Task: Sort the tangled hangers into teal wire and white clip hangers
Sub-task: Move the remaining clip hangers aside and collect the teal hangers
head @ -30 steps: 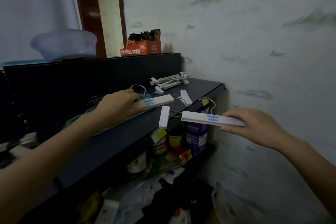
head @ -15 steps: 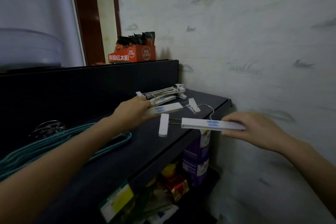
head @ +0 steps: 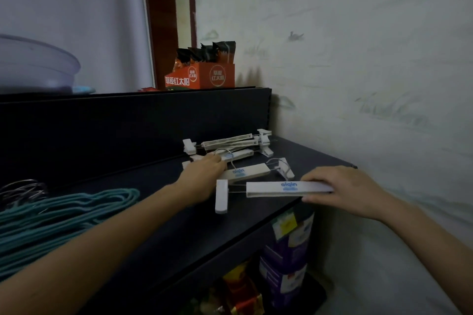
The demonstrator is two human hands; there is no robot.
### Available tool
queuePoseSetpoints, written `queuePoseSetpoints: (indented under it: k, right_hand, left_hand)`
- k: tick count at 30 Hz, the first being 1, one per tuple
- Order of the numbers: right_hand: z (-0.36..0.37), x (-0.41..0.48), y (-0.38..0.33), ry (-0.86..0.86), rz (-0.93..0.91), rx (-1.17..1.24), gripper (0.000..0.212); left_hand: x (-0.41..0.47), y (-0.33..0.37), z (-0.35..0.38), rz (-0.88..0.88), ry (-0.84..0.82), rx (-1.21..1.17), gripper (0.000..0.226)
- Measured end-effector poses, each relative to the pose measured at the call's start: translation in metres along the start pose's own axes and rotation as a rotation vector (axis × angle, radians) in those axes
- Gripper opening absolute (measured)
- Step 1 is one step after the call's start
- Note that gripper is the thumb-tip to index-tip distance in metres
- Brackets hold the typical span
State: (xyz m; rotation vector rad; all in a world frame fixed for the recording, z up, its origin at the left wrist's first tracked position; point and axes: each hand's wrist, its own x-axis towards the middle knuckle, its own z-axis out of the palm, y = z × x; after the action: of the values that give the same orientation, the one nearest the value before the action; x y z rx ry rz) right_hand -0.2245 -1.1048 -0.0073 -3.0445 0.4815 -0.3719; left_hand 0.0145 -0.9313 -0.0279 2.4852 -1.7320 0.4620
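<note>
Hangers of both kinds now lie well apart on the dark shelf (head: 184, 238). Over the last second the left hand (head: 204, 170) has carried its clip hanger (head: 245, 173) away from the teal wire hangers (head: 64, 212) to just beside the white pile (head: 230, 143) at the back, its fingers grasping the left end. The right hand (head: 350, 190) has followed. Its fingers are clamped round the second clip hanger (head: 284, 188), now over the shelf's front edge. Both probably join the white pile next, and the sorting looks nearly finished.
</note>
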Motion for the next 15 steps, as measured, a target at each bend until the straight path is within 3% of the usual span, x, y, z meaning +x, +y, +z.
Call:
queuePoseSetpoints:
  k: [4, 11, 15]
  right_hand:
    - [0.009, 0.032, 0.036, -0.016, -0.069, -0.001, 0.040]
    - [0.032, 0.084, 0.081, -0.032, -0.152, 0.028, 0.043]
    - [0.042, 0.107, 0.098, -0.054, -0.169, 0.068, 0.047]
  left_hand:
    - [0.029, 0.002, 0.017, -0.067, 0.010, -0.022, 0.024]
    - [0.066, 0.007, 0.032, -0.173, -0.023, -0.025, 0.043]
    - [0.080, 0.007, 0.037, -0.205, 0.006, -0.043, 0.032]
